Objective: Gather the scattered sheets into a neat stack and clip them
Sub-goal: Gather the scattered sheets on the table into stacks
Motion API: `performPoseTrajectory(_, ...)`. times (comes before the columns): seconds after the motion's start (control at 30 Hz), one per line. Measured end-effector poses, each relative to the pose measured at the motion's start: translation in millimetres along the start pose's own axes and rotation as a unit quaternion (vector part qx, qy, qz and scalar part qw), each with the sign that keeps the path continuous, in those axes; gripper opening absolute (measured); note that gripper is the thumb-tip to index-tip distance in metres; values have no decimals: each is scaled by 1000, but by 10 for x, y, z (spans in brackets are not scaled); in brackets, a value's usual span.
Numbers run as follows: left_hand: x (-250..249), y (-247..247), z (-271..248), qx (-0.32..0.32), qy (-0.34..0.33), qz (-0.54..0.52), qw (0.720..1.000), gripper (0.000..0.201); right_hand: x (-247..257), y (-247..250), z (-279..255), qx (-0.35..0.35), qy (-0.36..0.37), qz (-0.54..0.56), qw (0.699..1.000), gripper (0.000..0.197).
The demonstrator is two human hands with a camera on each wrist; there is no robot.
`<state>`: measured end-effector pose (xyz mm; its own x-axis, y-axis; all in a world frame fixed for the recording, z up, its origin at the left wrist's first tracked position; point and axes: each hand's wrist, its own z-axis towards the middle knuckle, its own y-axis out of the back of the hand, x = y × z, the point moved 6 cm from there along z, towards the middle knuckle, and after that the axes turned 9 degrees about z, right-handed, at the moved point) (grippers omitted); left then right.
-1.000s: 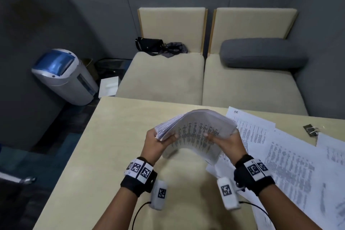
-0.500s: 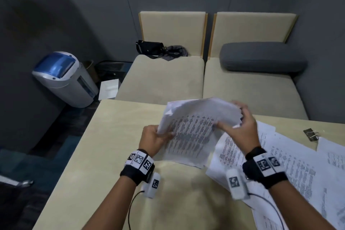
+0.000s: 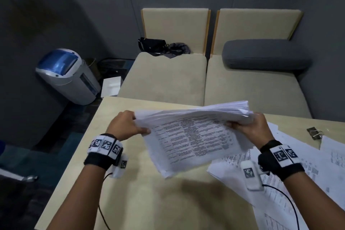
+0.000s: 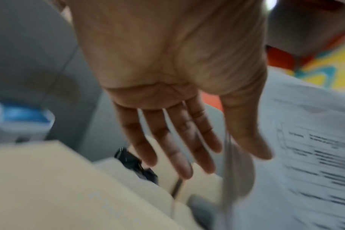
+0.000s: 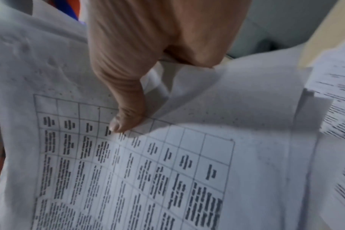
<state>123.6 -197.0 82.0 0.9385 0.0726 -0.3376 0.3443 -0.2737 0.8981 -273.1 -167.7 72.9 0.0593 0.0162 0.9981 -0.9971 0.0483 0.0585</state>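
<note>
A thick stack of printed sheets (image 3: 194, 136) hangs slanted above the beige table (image 3: 149, 201). My left hand (image 3: 128, 125) holds its left end, with the thumb on the printed face. The left wrist view shows straight fingers (image 4: 179, 147) behind the stack's edge (image 4: 315, 155). My right hand (image 3: 250, 129) grips the right end, its thumb (image 5: 126, 118) pressed on the top sheet's table print (image 5: 167, 171). Loose sheets (image 3: 317, 164) lie spread over the table's right side. A binder clip (image 3: 315, 132) lies beyond them near the far edge.
Behind the table stand two beige sofa seats (image 3: 168, 78) with a grey cushion (image 3: 265, 56) and a black bag (image 3: 153, 45). On the floor to the left are a grey bin with a blue lid (image 3: 67, 76) and a white sheet (image 3: 111, 87).
The stack has been turned and opened out lengthwise. My hands have moved apart to its opposite ends. The right hand came off the far edge to the right end.
</note>
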Motion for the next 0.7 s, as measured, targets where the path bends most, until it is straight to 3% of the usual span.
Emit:
performPoseTrajectory(0.07, 175, -118, -88, 19, -13, -177, 984, 46, -81, 47, -52, -9, -3, 37, 999, 40)
performPoseTrajectory(0.13, 110, -252, -185, 27, -36, -334, 941, 59, -78, 9, -92, -10, -5, 86, 996, 33)
performPoseTrajectory(0.17, 24, -300, -230, 18, -54, -388, 920, 53, -65, -39, -103, -4, -6, 106, 994, 31)
performPoseTrajectory(0.3, -80, -346, -309, -101, -45, -516, 850, 36, -216, -116, -136, -18, -27, 134, 990, 33)
performPoseTrajectory(0.37, -2, -459, -305, -120, -18, -520, 845, 35, -371, -107, -175, -24, -56, 113, 992, 36)
performPoseTrajectory(0.5, 213, -997, -334, -97, 80, -483, 866, 42, -724, -232, -451, 7, -98, 71, 993, 28)
performPoseTrajectory(0.57, 261, -1247, -385, -81, 108, -488, 862, 37, -909, -265, -585, 8, -91, 69, 993, 51)
performPoseTrajectory(0.6, 268, -1324, -414, -76, 115, -496, 857, 38, -955, -275, -627, 1, -91, 71, 993, 53)
performPoseTrajectory(0.7, 211, -1333, -485, -82, 97, -516, 847, 42, -1018, -297, -658, -7, -83, 83, 993, 36)
